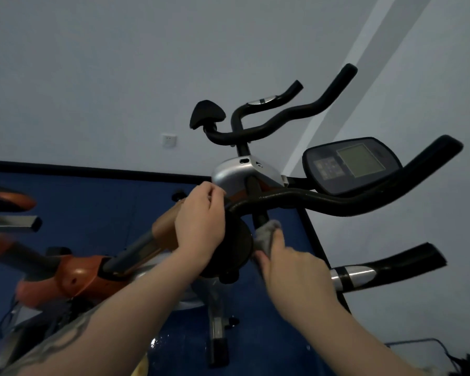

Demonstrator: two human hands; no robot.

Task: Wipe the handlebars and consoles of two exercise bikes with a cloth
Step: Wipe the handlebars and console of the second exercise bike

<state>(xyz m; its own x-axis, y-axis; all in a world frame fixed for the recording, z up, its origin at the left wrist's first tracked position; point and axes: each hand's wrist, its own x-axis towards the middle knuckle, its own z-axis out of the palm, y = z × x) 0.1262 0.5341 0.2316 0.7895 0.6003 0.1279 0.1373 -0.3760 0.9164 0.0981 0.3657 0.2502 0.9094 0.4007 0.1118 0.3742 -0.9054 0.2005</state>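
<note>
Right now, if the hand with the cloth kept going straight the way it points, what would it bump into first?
Probably the black stem under the handlebar. The right hand points up and away, with the grey cloth already at that stem. Depth is hard to judge.

We saw a soft grey cloth (266, 234) beside the matt black foam-covered handlebar (337, 203). Above that handlebar, the console (350, 165) looked like smooth dark plastic with a dull grey screen. Left of it, the silver housing (234, 172) shone glossy; below, the orange frame (76, 278) gleamed.
</note>
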